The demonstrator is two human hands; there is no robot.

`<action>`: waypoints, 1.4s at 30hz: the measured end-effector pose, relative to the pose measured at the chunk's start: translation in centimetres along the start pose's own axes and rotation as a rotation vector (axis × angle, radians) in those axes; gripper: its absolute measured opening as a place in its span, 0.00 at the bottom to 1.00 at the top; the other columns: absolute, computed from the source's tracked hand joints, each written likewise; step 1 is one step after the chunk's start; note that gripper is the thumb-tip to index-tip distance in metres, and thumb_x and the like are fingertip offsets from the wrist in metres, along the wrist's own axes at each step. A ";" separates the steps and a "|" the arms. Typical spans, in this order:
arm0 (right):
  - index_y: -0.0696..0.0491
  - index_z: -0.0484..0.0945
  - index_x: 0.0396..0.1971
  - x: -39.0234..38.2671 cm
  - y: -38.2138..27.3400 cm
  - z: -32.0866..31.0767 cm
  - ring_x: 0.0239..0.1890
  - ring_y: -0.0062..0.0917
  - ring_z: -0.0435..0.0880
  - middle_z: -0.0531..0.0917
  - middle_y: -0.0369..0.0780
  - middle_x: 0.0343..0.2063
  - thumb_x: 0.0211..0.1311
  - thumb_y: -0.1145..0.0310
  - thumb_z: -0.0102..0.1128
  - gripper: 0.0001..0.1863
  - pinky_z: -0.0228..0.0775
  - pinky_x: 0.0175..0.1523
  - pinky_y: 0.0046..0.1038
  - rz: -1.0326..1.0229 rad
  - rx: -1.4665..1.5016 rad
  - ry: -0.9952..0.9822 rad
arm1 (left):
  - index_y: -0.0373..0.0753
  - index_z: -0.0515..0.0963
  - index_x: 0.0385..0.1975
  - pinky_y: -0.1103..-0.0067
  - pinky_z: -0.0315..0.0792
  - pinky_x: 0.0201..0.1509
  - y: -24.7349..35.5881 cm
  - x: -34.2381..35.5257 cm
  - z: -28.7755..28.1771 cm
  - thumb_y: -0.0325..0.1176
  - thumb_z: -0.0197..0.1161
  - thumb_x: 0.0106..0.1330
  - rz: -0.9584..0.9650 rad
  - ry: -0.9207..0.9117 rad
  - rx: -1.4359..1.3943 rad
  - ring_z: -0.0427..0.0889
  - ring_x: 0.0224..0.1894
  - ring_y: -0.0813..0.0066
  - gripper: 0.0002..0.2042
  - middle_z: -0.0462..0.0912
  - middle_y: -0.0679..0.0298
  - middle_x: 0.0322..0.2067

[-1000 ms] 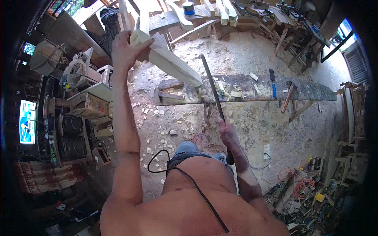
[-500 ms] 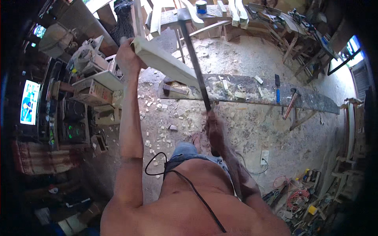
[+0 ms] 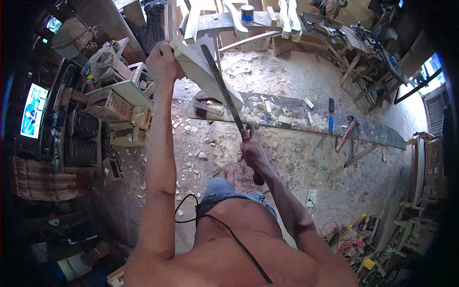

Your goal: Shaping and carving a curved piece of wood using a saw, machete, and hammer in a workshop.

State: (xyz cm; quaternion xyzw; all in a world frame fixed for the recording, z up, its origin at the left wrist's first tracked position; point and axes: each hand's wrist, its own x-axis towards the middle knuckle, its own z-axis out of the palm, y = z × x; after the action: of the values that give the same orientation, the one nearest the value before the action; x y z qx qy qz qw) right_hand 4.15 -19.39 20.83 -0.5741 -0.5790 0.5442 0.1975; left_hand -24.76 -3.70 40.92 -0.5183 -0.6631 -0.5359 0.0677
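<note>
Blue denim shorts (image 3: 217,187), dark waistband (image 3: 209,204); black cable (image 3: 248,254) across bare torso (image 3: 244,217)

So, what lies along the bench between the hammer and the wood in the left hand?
In the head view, a chisel and scattered wood chips lie on the bench between the hammer and the wood.

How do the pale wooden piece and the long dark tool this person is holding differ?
The pale wooden piece is light and blocky; the long dark tool is dark and slender. The left grip holds the pale wooden piece near its upper end, while the right grip holds the long dark tool toward its lower end. Both are elongated and slanted.
</note>
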 end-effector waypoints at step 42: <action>0.54 0.75 0.24 -3.9 -9.2 -1.9 0.21 0.21 0.69 0.71 0.33 0.17 0.81 0.37 0.34 0.37 0.59 0.27 0.30 -0.142 0.233 0.132 | 0.36 0.86 0.44 0.66 0.77 0.49 -0.8 0.1 0.7 0.44 0.51 0.71 0.025 -0.005 0.047 0.88 0.41 0.51 0.20 0.88 0.46 0.37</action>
State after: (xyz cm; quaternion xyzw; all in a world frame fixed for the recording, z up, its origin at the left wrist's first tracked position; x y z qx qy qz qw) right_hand 2.63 -19.71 30.89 -0.5394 -0.5367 0.5536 0.3384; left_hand -25.10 -2.96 40.20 -0.5263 -0.6689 -0.5180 0.0847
